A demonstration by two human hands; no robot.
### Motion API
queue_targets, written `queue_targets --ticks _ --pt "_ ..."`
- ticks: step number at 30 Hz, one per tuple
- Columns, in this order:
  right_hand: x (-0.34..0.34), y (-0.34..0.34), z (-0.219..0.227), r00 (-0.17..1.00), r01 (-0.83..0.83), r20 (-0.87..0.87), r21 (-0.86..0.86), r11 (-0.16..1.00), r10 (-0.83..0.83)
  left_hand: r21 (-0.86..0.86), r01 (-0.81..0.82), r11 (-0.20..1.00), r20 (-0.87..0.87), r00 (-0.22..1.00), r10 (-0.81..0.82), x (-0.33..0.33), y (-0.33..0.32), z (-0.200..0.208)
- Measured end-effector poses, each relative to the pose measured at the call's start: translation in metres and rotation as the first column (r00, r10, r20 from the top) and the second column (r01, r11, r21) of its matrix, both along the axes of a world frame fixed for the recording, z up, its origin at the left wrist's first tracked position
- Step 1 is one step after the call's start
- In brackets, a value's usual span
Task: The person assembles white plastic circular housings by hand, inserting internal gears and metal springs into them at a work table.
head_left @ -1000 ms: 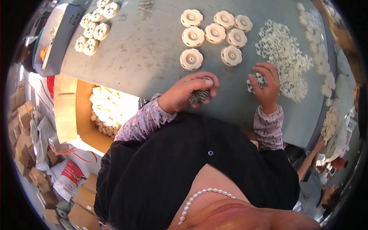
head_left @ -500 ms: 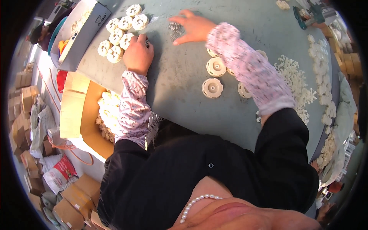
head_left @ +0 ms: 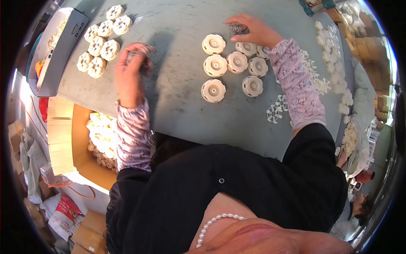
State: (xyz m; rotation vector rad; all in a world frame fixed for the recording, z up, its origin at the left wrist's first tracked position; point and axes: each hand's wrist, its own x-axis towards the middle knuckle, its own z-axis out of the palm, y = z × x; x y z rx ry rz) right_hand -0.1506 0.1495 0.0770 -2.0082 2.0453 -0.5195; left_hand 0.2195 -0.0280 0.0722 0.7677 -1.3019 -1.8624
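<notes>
Grey table carries two lots of cream plastic discs. The left hand is now over the table's left part, just right of the far-left disc cluster, fingers curled round what looks like a small bunch of metal springs; motion blur there, so that ID is a guess. The right hand rests near the far edge, fingers narrow and pinched on a second bunch of springs, touching the far side of the seven-disc group near the table's centre.

Vs. half a sec ago: the left hand was pressed against the far-left cluster; now it's pulled back off it twd the middle, bunch in grip. The right hand sat farther left along the far edge, arm lying over the centre discs; it's now at that group's far-right corner, so most discs show uncovered. Judging by this, work looks to be moving from the left cluster to the centre group, w/ both hands loaded.

White fan-shaped parts lie by the right sleeve; a cardboard box of more cream pieces sits below the table's left edge.
</notes>
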Motion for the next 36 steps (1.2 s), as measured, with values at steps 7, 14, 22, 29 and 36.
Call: queue_targets --ticks 7,14,22,29,36 --pt "0.164 0.1 0.049 0.714 -0.022 0.69 -0.153 0.988 0.123 0.406 0.528 0.746 -0.148 0.844 -0.516 -0.007 0.142 0.019" --pt "0.192 0.152 0.023 0.636 0.244 0.771 -0.231 0.942 0.025 0.574 0.674 0.464 -0.366 0.718 -0.592 -0.024 0.181 0.007" --pt "0.185 0.183 0.019 0.093 0.303 0.985 0.113 0.946 -0.147 0.527 0.799 0.288 -0.478 0.559 -0.677 -0.04 0.196 -0.016" --pt "0.135 0.19 0.002 0.542 0.638 0.781 -0.14 0.757 -0.311 0.484 0.869 0.108 -0.683 0.451 -0.574 -0.049 0.194 -0.026" --pt "0.142 0.164 0.015 0.824 0.515 0.322 -0.083 0.853 -0.467 0.521 0.818 0.246 -0.462 0.512 -0.724 -0.048 0.195 -0.019"
